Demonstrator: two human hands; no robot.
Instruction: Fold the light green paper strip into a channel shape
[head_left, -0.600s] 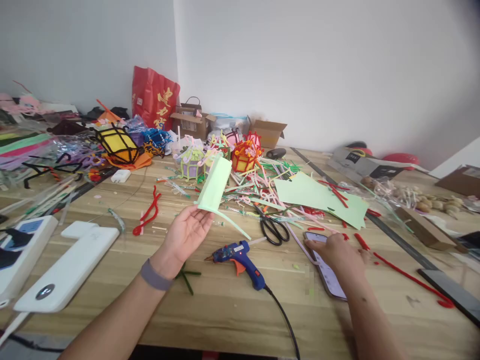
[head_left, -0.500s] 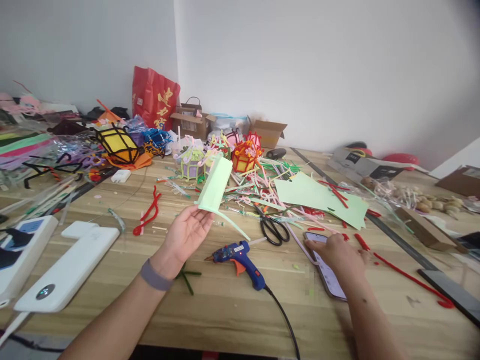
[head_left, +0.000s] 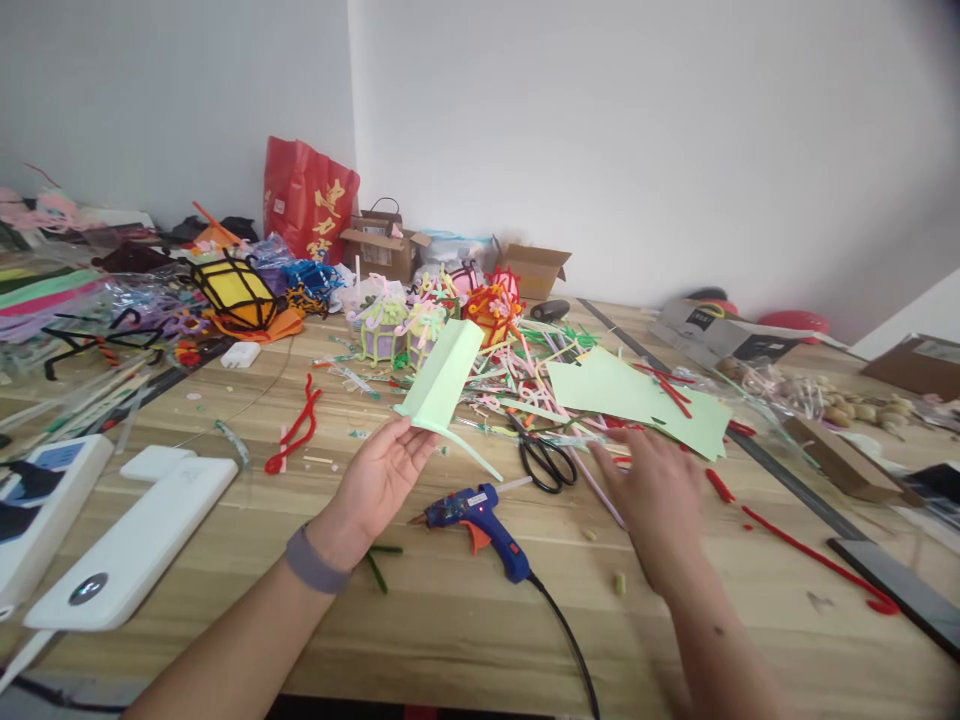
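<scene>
Paper piece (head_left: 444, 377) in left hand (head_left: 382, 470) slants up, rightward, away.

Left hand (head_left: 382, 475) holding folded green paper (head_left: 444, 375), right hand (head_left: 651, 490) hovering near scissors (head_left: 546, 455)

Looks like a hobby craft room or small handicraft workshop: a big wooden table (head_left: 450, 620) against plain white walls, buried in pipe cleaners (head_left: 300, 425), little handmade lanterns (head_left: 234, 290), green paper sheets (head_left: 637, 395), scissors (head_left: 546, 458), a blue glue gun (head_left: 480, 515) and cardboard boxes (head_left: 536, 268).
</scene>
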